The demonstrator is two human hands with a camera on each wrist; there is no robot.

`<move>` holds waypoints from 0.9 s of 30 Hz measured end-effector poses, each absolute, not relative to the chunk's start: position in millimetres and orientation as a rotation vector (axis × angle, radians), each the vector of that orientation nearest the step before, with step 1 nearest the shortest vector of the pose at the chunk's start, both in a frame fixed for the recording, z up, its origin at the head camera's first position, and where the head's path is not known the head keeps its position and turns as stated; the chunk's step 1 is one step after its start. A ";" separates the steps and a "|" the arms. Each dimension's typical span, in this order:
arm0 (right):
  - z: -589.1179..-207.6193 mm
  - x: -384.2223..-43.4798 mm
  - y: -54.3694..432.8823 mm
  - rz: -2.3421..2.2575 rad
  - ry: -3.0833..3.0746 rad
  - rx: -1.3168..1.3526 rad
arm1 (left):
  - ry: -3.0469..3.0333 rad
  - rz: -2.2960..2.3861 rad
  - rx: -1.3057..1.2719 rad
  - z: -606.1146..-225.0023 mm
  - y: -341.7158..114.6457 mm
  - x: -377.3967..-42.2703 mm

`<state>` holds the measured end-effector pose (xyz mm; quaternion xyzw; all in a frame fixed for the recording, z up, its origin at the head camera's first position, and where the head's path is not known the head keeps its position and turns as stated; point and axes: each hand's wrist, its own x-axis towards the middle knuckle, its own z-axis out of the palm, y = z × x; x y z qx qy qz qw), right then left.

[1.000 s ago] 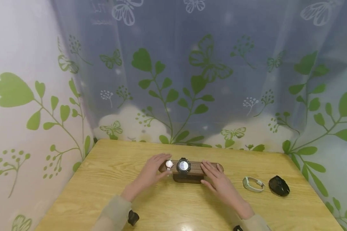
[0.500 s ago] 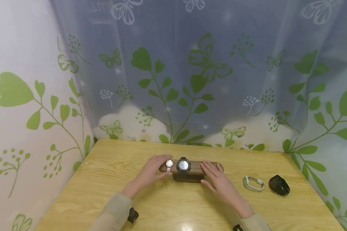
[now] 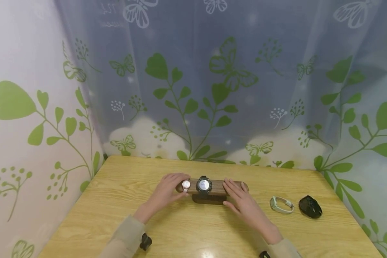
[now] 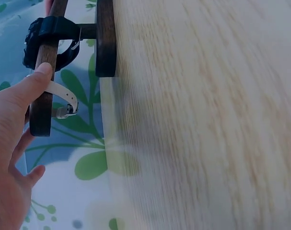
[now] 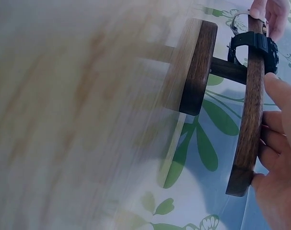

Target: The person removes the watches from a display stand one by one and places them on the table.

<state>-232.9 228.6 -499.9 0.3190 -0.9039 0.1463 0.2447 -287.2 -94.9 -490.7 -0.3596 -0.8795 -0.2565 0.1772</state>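
Observation:
A dark wooden watch stand (image 3: pixel 218 186) stands on the table, its long bar raised over a smaller base. Near the bar's left end sits a wristwatch with a pale strap (image 3: pixel 186 185). My left hand (image 3: pixel 163 191) holds that watch, thumb at the front and fingers behind; its buckled strap (image 4: pixel 66 98) hangs below the bar in the left wrist view. Beside it, a black sports watch (image 3: pixel 204 185) is fastened round the bar. My right hand (image 3: pixel 245 202) rests on the bar's right part with fingers extended; the right wrist view shows fingers (image 5: pixel 274 132) touching the wood.
To the right on the wooden table (image 3: pixel 116 208) lie a pale green-strapped watch (image 3: pixel 282 205) and a black watch (image 3: pixel 310 206). A curtain (image 3: pixel 193 89) with leaves and butterflies hangs behind the table's back edge and along its sides.
The pale-strapped watch has shifted slightly left along the bar together with my left hand. My right hand and the stand stay nearly where they were.

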 end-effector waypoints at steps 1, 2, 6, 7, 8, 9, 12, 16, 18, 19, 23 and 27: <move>-500.0 -232.9 228.7 0.399 -2.470 0.869 | -2.486 -0.731 -1.017 -491.0 -96.0 -287.0; -500.1 -232.8 228.7 0.401 -2.472 0.868 | -2.481 -0.733 -1.016 -491.4 -97.2 -287.1; -500.3 -232.8 228.6 0.402 -2.480 0.864 | -2.457 -0.749 -1.019 -491.8 -102.0 -287.2; -500.1 -232.7 228.5 0.404 -2.481 0.864 | -2.452 -0.748 -1.018 -491.8 -103.2 -287.3; -499.8 -232.6 228.4 0.406 -2.483 0.864 | -2.449 -0.749 -1.016 -491.5 -104.4 -287.3; -499.6 -232.6 228.5 0.409 -2.485 0.863 | -2.444 -0.752 -1.015 -490.9 -105.6 -287.1; -498.5 -232.4 228.6 0.411 -2.497 0.858 | -2.433 -0.733 -1.005 -489.4 -109.9 -286.9; -497.9 -231.5 228.0 0.417 -2.525 0.850 | -2.424 -0.691 -0.981 -487.5 -119.4 -285.4; -498.3 -231.4 227.9 0.421 -2.537 0.845 | -2.418 -0.669 -0.971 -486.0 -125.1 -284.2; -498.5 -231.3 227.9 0.423 -2.535 0.846 | -2.412 -0.659 -0.968 -485.0 -128.2 -283.4; -499.4 -231.3 227.7 0.417 -2.512 0.849 | -2.390 -0.624 -0.964 -480.8 -141.4 -280.1; -499.9 -231.3 226.9 0.410 -2.502 0.846 | -2.374 -0.587 -0.959 -479.8 -156.1 -277.6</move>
